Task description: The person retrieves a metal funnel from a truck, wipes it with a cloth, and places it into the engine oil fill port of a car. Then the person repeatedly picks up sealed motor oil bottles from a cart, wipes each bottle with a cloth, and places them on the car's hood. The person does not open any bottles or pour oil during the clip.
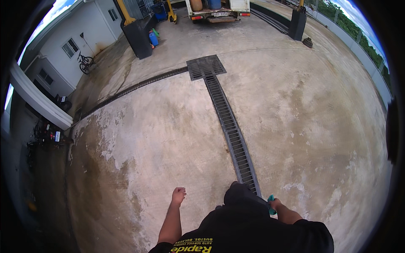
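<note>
My left hand (179,195) hangs out ahead of my left side, its fingers curled in a loose fist, and nothing shows in it. At my right hip, my right hand (276,204) is closed around a small teal thing (271,197). Parts of the teal thing stick out above and below the fingers; it is too small to tell its kind. Below both hands lies the stained concrete floor (177,143). A drain grating (234,137) runs forward from beside my legs.
The channel meets a square floor grate (206,67). Ahead stand a dark-based yellow post (137,41), a blue container (153,38), another dark post base (297,24) and a vehicle's open rear (218,16). At left are a bicycle (86,62), a white column (40,99) and parked motorcycles (49,134).
</note>
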Demonstrator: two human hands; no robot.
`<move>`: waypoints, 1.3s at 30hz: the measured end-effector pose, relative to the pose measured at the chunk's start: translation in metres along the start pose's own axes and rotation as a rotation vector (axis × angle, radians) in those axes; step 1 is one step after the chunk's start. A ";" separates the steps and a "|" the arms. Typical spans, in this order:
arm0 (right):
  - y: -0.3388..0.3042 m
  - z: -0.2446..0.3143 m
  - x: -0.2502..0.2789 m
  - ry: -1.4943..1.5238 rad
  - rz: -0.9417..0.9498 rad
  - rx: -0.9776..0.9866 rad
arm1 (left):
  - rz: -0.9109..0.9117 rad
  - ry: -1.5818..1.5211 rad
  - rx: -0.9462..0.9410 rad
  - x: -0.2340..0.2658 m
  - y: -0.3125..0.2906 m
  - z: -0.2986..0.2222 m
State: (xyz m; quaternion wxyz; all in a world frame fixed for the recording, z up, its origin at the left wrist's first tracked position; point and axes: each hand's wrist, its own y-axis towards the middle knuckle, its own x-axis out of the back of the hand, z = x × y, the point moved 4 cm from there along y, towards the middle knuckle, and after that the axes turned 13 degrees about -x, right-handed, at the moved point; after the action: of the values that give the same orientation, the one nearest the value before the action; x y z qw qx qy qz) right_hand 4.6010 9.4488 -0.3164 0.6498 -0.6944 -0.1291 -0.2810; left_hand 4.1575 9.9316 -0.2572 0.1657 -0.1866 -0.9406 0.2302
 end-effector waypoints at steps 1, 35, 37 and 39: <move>0.004 0.011 -0.010 -0.023 0.058 -0.125 | -0.005 -0.023 -0.105 -0.006 0.064 -0.089; 0.197 1.968 0.690 1.207 1.287 0.457 | 0.229 0.545 -1.410 -0.587 1.468 -1.336; 0.197 2.095 0.707 1.064 1.121 0.396 | 0.135 0.792 -1.448 -0.655 1.538 -1.353; 0.234 2.196 0.753 1.186 1.069 0.418 | 0.133 0.842 -1.344 -0.685 1.610 -1.400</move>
State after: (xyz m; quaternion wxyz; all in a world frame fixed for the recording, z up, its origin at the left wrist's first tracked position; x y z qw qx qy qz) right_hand 5.8263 11.4212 -0.0852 0.7720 -0.2631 0.5335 -0.2240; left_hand 5.7558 11.4857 -0.0341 0.3451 -0.3735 -0.7234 -0.4670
